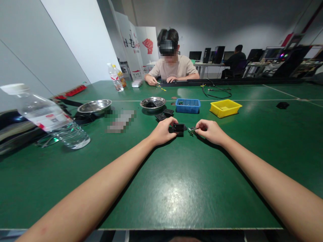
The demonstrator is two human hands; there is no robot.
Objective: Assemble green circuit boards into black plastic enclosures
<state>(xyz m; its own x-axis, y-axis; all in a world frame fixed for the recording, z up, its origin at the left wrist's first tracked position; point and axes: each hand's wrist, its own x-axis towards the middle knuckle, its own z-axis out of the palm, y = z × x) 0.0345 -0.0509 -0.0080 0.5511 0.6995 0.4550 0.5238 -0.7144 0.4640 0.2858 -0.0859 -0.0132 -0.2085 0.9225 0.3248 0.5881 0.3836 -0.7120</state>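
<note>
My left hand [164, 131] is closed around one end of a small black plastic case [178, 128], held just over the green tabletop [174, 188]. Between the thumb and fingers of my right hand [210, 131] is a small green circuit board [192, 131], pinched at its right edge. A short gap separates the board from the case. Behind my left hand lie a few black plastic parts [161, 116]. A steel bowl [146, 107] just beyond them holds more black pieces.
A blue tray [188, 106] and a yellow tray [225, 108] stand beyond my hands. To the left are a large water bottle [54, 117] and a steel dish [94, 107]. Cables [218, 92] lie farther back. Across the table sits a person [174, 67] wearing a headset.
</note>
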